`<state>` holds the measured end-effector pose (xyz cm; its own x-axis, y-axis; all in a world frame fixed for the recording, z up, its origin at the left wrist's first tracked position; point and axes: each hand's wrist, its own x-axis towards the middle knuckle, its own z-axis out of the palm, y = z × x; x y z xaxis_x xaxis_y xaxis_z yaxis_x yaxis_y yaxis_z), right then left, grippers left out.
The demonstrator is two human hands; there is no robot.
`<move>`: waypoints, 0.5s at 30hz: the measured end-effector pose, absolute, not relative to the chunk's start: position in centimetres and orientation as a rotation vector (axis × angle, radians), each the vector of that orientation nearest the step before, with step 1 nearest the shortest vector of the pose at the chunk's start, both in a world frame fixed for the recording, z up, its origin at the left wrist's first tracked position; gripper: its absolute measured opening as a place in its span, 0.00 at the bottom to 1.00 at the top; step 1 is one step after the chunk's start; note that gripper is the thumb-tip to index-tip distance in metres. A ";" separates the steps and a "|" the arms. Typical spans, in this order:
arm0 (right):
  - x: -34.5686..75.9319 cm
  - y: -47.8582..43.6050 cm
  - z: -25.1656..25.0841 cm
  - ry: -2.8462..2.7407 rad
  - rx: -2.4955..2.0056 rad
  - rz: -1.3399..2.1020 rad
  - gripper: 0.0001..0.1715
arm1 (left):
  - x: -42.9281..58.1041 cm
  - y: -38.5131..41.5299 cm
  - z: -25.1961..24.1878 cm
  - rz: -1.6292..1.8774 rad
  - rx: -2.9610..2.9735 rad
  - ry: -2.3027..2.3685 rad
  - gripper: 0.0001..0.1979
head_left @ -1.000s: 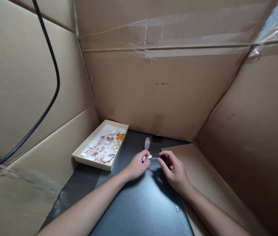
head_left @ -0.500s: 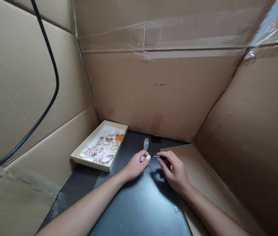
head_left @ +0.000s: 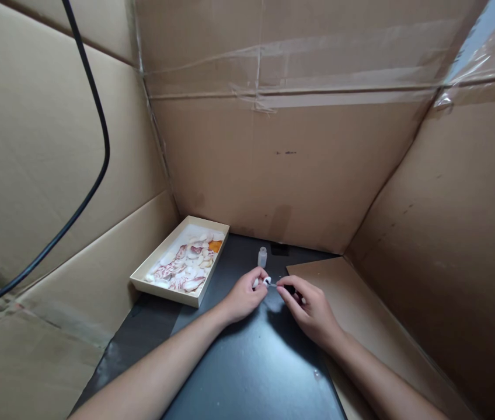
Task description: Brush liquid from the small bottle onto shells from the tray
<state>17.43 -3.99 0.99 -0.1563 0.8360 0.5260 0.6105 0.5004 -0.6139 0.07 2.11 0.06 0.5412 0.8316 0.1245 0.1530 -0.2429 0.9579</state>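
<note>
Between the fingertips of my left hand [head_left: 244, 297] is a small white piece, perhaps a shell [head_left: 267, 280], with a dark mark on its right side. My right hand [head_left: 311, 306] pinches a small, thin brush [head_left: 273, 285] with a black handle. Its dark tip points left and meets the white piece, or lies right in front of it. The handle is partly hidden by my fingers. Just beyond my left hand stands a small clear bottle [head_left: 262, 258], upright and without a cap. Both hands are above the dark tabletop [head_left: 247, 367].
A shallow cream box [head_left: 163, 294] with seashells [head_left: 186, 265] inside stands at the left. Brown cardboard walls [head_left: 300, 181] enclose the back and sides. A flat cardboard sheet [head_left: 352, 303] lies at the right. A black cable [head_left: 106, 134] hangs at the upper left.
My right hand has shifted slightly left and turned, so the brush is angled differently. The white piece has turned in my left hand, showing a dark mark. The view has shifted slightly.
</note>
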 end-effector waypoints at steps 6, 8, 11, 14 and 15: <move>17.4 -3.9 1.2 -1.840 -1.316 0.284 0.10 | 0.1 2.1 0.0 0.799 1.725 0.844 0.06; 17.5 -3.8 1.3 -1.834 -1.335 0.283 0.10 | 0.1 2.1 0.0 0.803 1.725 0.847 0.06; 17.4 -3.9 1.3 -1.851 -1.267 0.323 0.10 | 0.1 2.0 0.1 0.814 1.729 0.851 0.05; 17.4 -4.0 1.2 -1.824 -1.169 0.332 0.09 | 0.2 1.9 0.4 0.813 1.731 0.852 0.05; 17.4 -4.0 1.2 -1.807 -1.153 0.329 0.09 | 0.2 1.8 0.4 0.812 1.728 0.851 0.04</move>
<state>17.43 -3.99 1.16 -0.1214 0.8176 0.5629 0.5668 0.5226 -0.6368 0.22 1.84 0.43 0.5262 0.8408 0.1270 0.1663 -0.2483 0.9543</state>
